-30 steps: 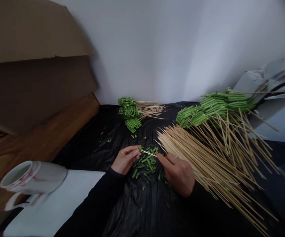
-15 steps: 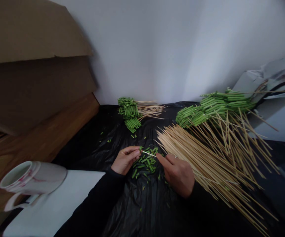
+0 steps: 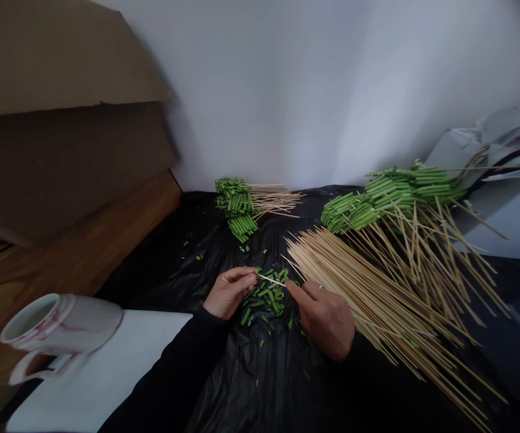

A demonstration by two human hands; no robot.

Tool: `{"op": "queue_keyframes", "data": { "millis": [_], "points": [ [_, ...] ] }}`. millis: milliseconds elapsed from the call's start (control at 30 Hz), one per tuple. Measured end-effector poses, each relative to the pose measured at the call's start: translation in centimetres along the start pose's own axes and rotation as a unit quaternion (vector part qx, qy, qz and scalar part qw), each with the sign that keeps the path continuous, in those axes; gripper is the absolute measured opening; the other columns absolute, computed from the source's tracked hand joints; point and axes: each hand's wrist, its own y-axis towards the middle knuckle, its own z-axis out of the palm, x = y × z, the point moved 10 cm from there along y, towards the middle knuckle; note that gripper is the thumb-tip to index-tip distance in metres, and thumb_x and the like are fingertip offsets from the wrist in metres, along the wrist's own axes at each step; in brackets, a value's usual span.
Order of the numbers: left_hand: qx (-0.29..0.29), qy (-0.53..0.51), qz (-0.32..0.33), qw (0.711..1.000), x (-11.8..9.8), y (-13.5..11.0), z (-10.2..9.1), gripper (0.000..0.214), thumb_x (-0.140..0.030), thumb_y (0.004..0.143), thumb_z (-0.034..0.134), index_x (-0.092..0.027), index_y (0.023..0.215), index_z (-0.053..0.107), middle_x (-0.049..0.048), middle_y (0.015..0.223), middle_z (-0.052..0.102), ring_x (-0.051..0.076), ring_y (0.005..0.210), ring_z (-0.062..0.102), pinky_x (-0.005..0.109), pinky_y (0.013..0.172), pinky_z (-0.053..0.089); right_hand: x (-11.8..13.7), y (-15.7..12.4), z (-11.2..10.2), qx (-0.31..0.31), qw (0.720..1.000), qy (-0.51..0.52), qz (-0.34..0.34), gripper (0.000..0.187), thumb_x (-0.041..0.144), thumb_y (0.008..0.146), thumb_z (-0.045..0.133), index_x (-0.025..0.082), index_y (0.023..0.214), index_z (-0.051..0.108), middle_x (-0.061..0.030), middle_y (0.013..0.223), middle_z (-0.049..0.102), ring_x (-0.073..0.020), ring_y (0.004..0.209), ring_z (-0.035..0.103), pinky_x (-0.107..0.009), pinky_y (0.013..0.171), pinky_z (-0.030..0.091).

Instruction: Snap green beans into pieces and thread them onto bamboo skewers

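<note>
The left hand (image 3: 229, 293) is pinching a small green piece (image 3: 258, 270), and the right hand (image 3: 325, 319) is gripping a slim, pale skewer (image 3: 272, 280) that is spanning the gap between them. Green cuttings (image 3: 270, 293) are lying below on black plastic (image 3: 151, 276). A bundle of tan skewers (image 3: 363, 282) is resting at right, two green-loaded piles (image 3: 390, 201) are sitting at the far side, and a red-patterned mug (image 3: 88, 323) is standing near left.

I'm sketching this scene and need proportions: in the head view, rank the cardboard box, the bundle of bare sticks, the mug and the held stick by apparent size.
1. Cardboard box, cut off by the frame
2. Bundle of bare sticks
3. Mug
4. Held stick, only partly visible
</note>
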Motion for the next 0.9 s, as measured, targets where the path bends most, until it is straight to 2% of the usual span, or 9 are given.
{"op": "queue_keyframes", "data": {
  "millis": [167,500,633,800,900],
  "points": [
    [0.006,0.001,-0.002,1.000,0.08,0.00,0.17,0.028,-0.020,0.048,0.090,-0.013,0.072,0.076,0.0024,0.064,0.071,0.008,0.058,0.061,0.019,0.059,0.049,0.01,0.03,0.12,0.008,1.000,0.009,0.003,0.035,0.011,0.089,0.047,0.021,0.119,0.062,-0.0007,0.071,0.058,-0.0139,0.062,0.052,-0.031,0.055,0.028],
    [0.014,0.022,-0.016,1.000,0.64,-0.07,0.28,0.030,-0.021,0.045,0.091,-0.013,0.070,0.076,0.0029,0.063,0.071,0.010,0.059,0.062,0.022,0.062,0.050,0.29,0.06,-0.15,0.001,0.999,0.033,0.007,0.029,0.010,0.089,0.045,0.021,0.106,0.066,0.0000,0.069,0.059,-0.0132,0.060,0.050,-0.030,0.056,0.028],
    [0.017,0.022,-0.009,1.000,0.30,-0.11,0.53,0.030,-0.020,0.048,0.090,-0.014,0.073,0.076,0.0020,0.064,0.070,0.009,0.060,0.061,0.021,0.061,0.048,0.28,0.17,-0.13,0.003,0.999,0.051,0.012,0.029,0.010,0.090,0.043,0.021,0.103,0.066,-0.0001,0.069,0.058,-0.0134,0.061,0.050,-0.030,0.057,0.027],
    [0.020,0.030,-0.002,0.999,-0.17,-0.30,0.85,0.028,-0.022,0.050,0.089,-0.013,0.072,0.074,0.0009,0.061,0.069,0.008,0.058,0.060,0.019,0.058,0.047,0.11,0.27,-0.29,0.002,0.998,0.064,0.021,0.027,0.013,0.093,0.040,0.020,0.087,0.066,-0.0003,0.065,0.055,-0.0141,0.060,0.049,-0.031,0.057,0.025],
    [0.020,0.034,-0.007,0.999,-0.07,-0.36,0.82,0.028,-0.022,0.048,0.090,-0.012,0.069,0.073,0.0017,0.061,0.069,0.009,0.058,0.061,0.021,0.060,0.048,0.30,0.21,-0.53,-0.003,0.998,0.065,0.014,0.027,0.012,0.093,0.039,0.019,0.089,0.065,-0.0006,0.066,0.055,-0.0146,0.060,0.048,-0.031,0.057,0.025]
  ]
}}
